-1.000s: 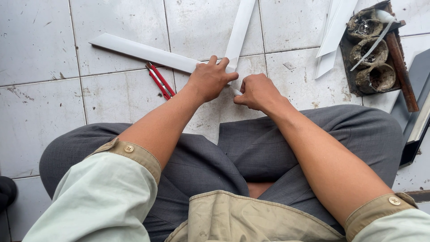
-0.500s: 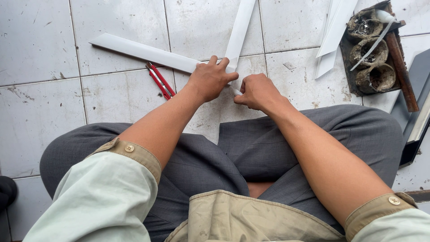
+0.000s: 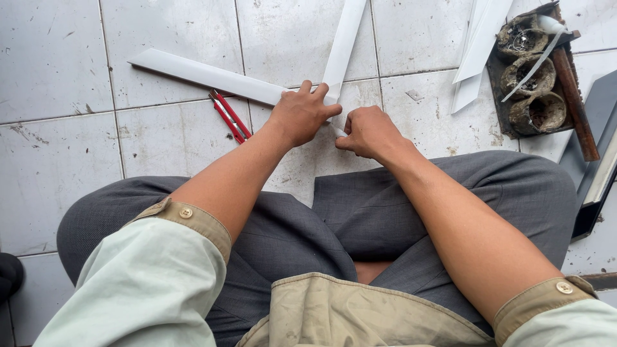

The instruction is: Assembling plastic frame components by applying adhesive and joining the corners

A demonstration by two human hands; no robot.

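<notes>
Two white strips meet in front of the person's crossed legs, on the tiled floor [image 3: 58,167]. The long strip [image 3: 205,76] lies flat and runs from the upper left down to the hands. The second strip [image 3: 344,42] comes down from the floor's top edge to the same spot. The left hand [image 3: 302,115] lies palm down on the meeting point, fingers spread and pressing. The right hand [image 3: 369,132] is closed in a fist just beside it, thumb and fingers pinched together; whatever it pinches is hidden. The step looks like joining or marking the strip ends at that corner, with one hand pinning and the other working. The next move calls for steady pressure so neither strip slides on the smooth tile. A red tool [image 3: 228,115] lies just left of the left wrist, below the long strip. More white strips [image 3: 479,45] and a dirty tray [image 3: 498,96] of rusty pots sit by the floor's upper right corner.
</notes>
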